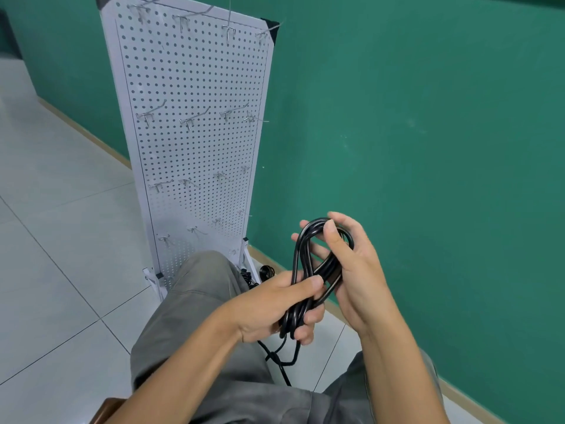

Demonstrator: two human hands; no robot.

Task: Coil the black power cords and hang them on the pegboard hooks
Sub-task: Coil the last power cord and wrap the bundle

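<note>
The black power cord (308, 270) was a glossy, round-sectioned cable gathered into several long loops that lay side by side, catching pale streaks of light along their curves. The bundle was held in front of the person's lap, between both hands. The left hand (281, 307) gripped the lower part of the bundle, fingers curled round the strands and the thumb pressed across them. The right hand (348, 264) held the upper loop, its thumb laid over the top bend and its fingers wrapped behind. A loose tail of the same cord (281, 359) hung below the left hand, crossed over itself and ran down to the floor between the knees.

The white pegboard (195, 142) stood upright on a white metal foot against a matt green wall (428, 133). It was a flat sheet pierced by a regular grid of small round holes, with black corner caps at the top. Thin bare wire hooks (191, 119) jutted from it in several rows; none of them carried a cord. More black cable (266, 272) lay at the foot of the board, partly hidden by the knee. The floor (61, 240) was smooth, pale, glossy tile with thin dark joints. The person wore grey trousers (198, 301) of plain woven cloth.
</note>
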